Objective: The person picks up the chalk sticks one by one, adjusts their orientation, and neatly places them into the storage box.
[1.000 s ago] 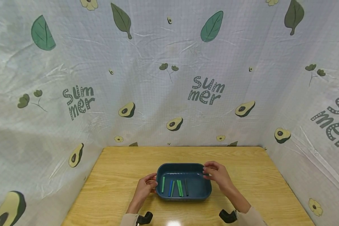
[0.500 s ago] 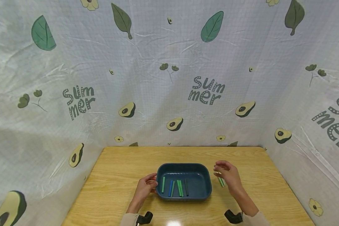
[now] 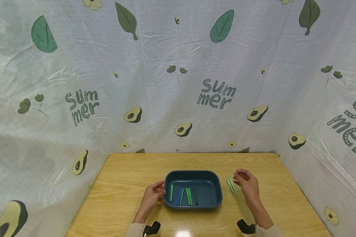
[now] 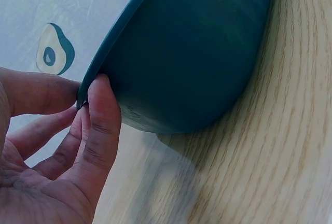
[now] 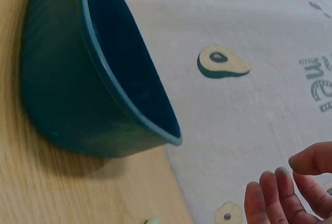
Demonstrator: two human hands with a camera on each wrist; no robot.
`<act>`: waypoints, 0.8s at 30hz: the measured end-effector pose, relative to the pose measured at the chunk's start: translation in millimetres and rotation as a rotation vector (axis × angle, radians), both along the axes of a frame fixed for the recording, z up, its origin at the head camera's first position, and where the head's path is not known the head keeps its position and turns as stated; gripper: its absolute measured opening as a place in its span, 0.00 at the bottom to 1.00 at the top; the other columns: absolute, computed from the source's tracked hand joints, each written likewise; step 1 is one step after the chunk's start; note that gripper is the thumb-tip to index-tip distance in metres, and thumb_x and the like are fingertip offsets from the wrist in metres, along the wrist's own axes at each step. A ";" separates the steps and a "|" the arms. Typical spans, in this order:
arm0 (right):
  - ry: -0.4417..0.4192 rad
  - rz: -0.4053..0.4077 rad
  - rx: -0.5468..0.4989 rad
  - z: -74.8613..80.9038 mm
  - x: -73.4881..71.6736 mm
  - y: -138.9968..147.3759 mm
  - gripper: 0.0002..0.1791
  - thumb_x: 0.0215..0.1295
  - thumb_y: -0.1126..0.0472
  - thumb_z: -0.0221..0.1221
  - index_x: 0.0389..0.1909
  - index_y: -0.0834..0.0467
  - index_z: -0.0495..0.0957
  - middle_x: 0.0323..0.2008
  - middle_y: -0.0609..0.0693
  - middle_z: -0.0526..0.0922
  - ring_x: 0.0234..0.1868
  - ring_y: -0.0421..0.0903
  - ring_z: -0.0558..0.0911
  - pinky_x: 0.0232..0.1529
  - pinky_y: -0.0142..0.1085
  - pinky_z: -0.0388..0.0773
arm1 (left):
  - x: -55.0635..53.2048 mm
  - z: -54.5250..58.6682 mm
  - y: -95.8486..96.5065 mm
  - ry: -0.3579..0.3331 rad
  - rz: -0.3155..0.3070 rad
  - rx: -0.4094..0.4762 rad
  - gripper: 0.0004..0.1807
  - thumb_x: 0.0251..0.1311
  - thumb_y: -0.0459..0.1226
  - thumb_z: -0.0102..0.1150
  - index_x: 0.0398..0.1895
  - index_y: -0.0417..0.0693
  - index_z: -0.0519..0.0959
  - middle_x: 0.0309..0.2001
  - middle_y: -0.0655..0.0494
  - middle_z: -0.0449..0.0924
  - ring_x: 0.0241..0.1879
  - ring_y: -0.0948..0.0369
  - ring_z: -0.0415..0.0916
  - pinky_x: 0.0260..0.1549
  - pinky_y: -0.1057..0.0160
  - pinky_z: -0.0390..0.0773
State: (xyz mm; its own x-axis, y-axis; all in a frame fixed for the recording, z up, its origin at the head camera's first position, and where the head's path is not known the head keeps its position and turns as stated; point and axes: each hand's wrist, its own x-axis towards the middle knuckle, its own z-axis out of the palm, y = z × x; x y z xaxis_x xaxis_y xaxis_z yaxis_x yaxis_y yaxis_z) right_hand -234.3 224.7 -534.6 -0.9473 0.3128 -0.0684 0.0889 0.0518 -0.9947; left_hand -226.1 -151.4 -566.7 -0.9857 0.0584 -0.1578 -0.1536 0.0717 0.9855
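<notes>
A dark blue-green rectangular basin (image 3: 207, 208) with rounded corners stands on the table. Inside lie several slim sticks: green ones (image 3: 188, 197), a blue one (image 3: 179, 197) and a dark one (image 3: 195, 196). At the basin's left end, my left hand (image 3: 150, 199) pinches the rim between thumb and fingers, as the left wrist view shows against the basin wall (image 4: 192, 58). To the basin's right, two pale green sticks (image 3: 231, 186) lie side by side on the wood. My right hand (image 3: 250, 187) hovers just right of them, fingers loosely bent and holding nothing.
The light wooden table (image 3: 130, 164) carries all of this. A white cloth (image 3: 154, 95) printed with avocados and leaves hangs behind it and along both sides. In the right wrist view the basin's end (image 5: 93, 94) rises beside the right hand.
My right hand has moved from the basin's right rim out to the right, uncovering the two pale green sticks. The left hand and the basin have stayed put.
</notes>
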 end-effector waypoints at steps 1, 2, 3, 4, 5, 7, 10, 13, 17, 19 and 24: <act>-0.001 -0.012 -0.003 -1.3 0.3 1.1 0.15 0.69 0.63 0.58 0.53 0.64 0.73 0.34 0.37 0.81 0.37 0.34 0.82 0.46 0.33 0.84 | -1.7 -3.8 -0.3 -0.001 0.004 -0.003 0.26 0.61 0.23 0.53 0.64 0.27 0.68 0.51 0.33 0.70 0.40 0.55 0.77 0.34 0.49 0.84; -0.002 -0.024 -0.002 -2.8 0.4 2.1 0.15 0.69 0.62 0.58 0.53 0.63 0.73 0.33 0.37 0.81 0.37 0.34 0.82 0.46 0.33 0.84 | -3.1 -6.9 -0.6 -0.002 0.008 -0.007 0.26 0.61 0.24 0.53 0.64 0.28 0.69 0.51 0.33 0.70 0.40 0.56 0.77 0.33 0.50 0.84; -0.004 -0.037 -0.003 -4.4 0.5 3.1 0.15 0.69 0.62 0.58 0.53 0.63 0.73 0.33 0.37 0.81 0.36 0.33 0.82 0.46 0.33 0.84 | -4.4 -9.7 -0.9 -0.001 0.012 -0.009 0.26 0.61 0.24 0.54 0.64 0.29 0.69 0.51 0.34 0.71 0.39 0.57 0.77 0.33 0.51 0.84; -0.008 -0.051 -0.006 -6.3 0.8 4.1 0.15 0.69 0.62 0.58 0.53 0.63 0.73 0.33 0.37 0.81 0.36 0.33 0.82 0.46 0.33 0.84 | -5.0 -11.3 -1.1 -0.002 0.015 -0.010 0.26 0.61 0.24 0.54 0.64 0.30 0.69 0.51 0.35 0.71 0.39 0.58 0.77 0.32 0.53 0.84; -0.013 -0.067 -0.005 -8.3 1.1 5.0 0.15 0.69 0.62 0.58 0.52 0.62 0.73 0.33 0.37 0.81 0.36 0.34 0.82 0.45 0.32 0.84 | -5.5 -12.7 -1.4 -0.002 0.017 -0.011 0.26 0.62 0.24 0.54 0.64 0.30 0.69 0.51 0.35 0.71 0.38 0.59 0.76 0.31 0.54 0.84; -0.023 -0.095 0.006 -12.7 1.8 6.4 0.14 0.68 0.61 0.59 0.52 0.62 0.73 0.34 0.38 0.81 0.36 0.33 0.82 0.44 0.30 0.83 | -5.7 -13.8 -1.7 -0.002 0.018 -0.012 0.25 0.62 0.25 0.54 0.64 0.31 0.70 0.51 0.35 0.71 0.38 0.60 0.76 0.30 0.56 0.83; -0.035 -0.130 0.034 -19.1 3.2 7.0 0.15 0.68 0.60 0.59 0.52 0.62 0.74 0.35 0.40 0.81 0.36 0.33 0.82 0.42 0.28 0.82 | -5.0 -13.4 -2.2 -0.002 0.019 -0.018 0.25 0.62 0.25 0.54 0.64 0.32 0.70 0.51 0.35 0.71 0.38 0.60 0.76 0.30 0.58 0.84; -0.039 -0.156 0.054 -24.8 4.3 6.2 0.15 0.68 0.60 0.59 0.52 0.62 0.74 0.35 0.39 0.81 0.35 0.32 0.81 0.41 0.26 0.82 | -4.5 -13.5 -3.2 0.004 0.019 -0.032 0.25 0.62 0.25 0.55 0.64 0.33 0.71 0.52 0.35 0.72 0.38 0.59 0.77 0.31 0.58 0.84; -0.041 -0.190 0.061 -30.9 4.6 5.8 0.15 0.68 0.61 0.59 0.52 0.63 0.74 0.31 0.34 0.80 0.35 0.33 0.81 0.41 0.27 0.82 | -5.0 -13.9 -3.7 0.009 0.015 -0.032 0.25 0.62 0.25 0.54 0.64 0.33 0.71 0.52 0.35 0.72 0.40 0.57 0.77 0.32 0.58 0.84; -0.040 -0.209 0.062 -33.8 4.1 6.0 0.15 0.68 0.62 0.59 0.52 0.64 0.74 0.29 0.32 0.79 0.34 0.32 0.81 0.40 0.27 0.82 | -5.4 -14.0 -3.8 0.010 0.013 -0.029 0.25 0.62 0.25 0.54 0.64 0.33 0.71 0.52 0.34 0.72 0.40 0.57 0.77 0.32 0.58 0.84; -0.031 -0.270 0.075 -41.5 2.8 6.3 0.16 0.66 0.62 0.60 0.51 0.65 0.75 0.25 0.27 0.78 0.29 0.28 0.79 0.36 0.25 0.81 | -5.8 -15.6 -4.6 0.006 0.012 -0.025 0.25 0.62 0.25 0.54 0.64 0.33 0.71 0.52 0.35 0.72 0.39 0.58 0.76 0.32 0.59 0.84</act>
